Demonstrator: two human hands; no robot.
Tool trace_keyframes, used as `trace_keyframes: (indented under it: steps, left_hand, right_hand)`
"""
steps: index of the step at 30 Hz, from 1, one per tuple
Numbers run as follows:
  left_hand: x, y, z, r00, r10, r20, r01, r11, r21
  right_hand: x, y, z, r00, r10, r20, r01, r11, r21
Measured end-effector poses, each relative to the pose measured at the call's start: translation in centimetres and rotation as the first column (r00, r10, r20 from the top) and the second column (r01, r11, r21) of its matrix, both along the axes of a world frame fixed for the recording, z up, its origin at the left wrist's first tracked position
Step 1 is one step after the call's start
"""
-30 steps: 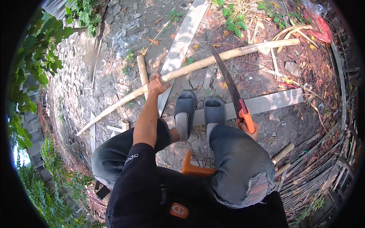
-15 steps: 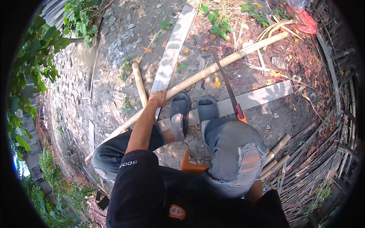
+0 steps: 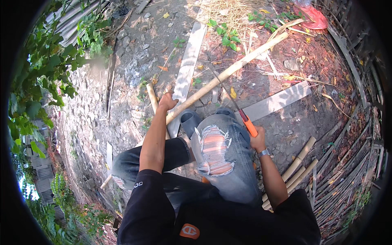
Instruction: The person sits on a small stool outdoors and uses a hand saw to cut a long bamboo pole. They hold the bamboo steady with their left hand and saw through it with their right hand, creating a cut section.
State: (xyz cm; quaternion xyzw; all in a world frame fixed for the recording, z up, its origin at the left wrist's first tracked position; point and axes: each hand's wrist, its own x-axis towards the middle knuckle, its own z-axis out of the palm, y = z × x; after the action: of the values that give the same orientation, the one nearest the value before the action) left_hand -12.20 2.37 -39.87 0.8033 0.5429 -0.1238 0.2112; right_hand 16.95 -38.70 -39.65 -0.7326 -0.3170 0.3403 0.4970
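Note:
My right hand (image 3: 257,139) is wrapped round the orange handle of a handsaw (image 3: 224,87). The saw's dark blade slants up and left across a long, pale wooden pole (image 3: 232,70). Above the pole's near part is my left hand (image 3: 167,101), thumb and a finger stretched apart, with nothing seen in it. A shorter round stick (image 3: 152,96) lies just left of that hand. Flat grey boards (image 3: 190,61) rest on the ground beneath the pole; another board (image 3: 281,101) reaches out to the right. My feet in dark slides (image 3: 189,121) are close to the pole.
Cut poles (image 3: 300,156) lie at my right, beside a heap of thin sticks (image 3: 347,163). Dry straw (image 3: 226,20) and a red plastic bag (image 3: 314,18) are at the far side. Leafy plants (image 3: 36,77) hang along the left.
My right hand has come into view and taken hold of the saw's handle. My left hand has come up off the pole. My right knee has swung inward.

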Motion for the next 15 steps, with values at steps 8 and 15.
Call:
trace_keyframes:
  steps: [8, 15]
  left_hand:
    - [15.2, -3.6, -4.2, 0.97, -0.204, 0.135, 0.197, 0.978, 0.066]
    - [16.0, -4.8, -11.0, 0.985, -0.173, -0.006, 0.17, 0.96, 0.222]
  right_hand:
    - [0.4, -1.2, -0.9, 0.998, 0.01, 0.069, -0.006, 0.999, -0.049]
    - [-0.9, 2.8, 0.7, 0.999, 0.049, -0.012, -0.05, 0.99, -0.132]
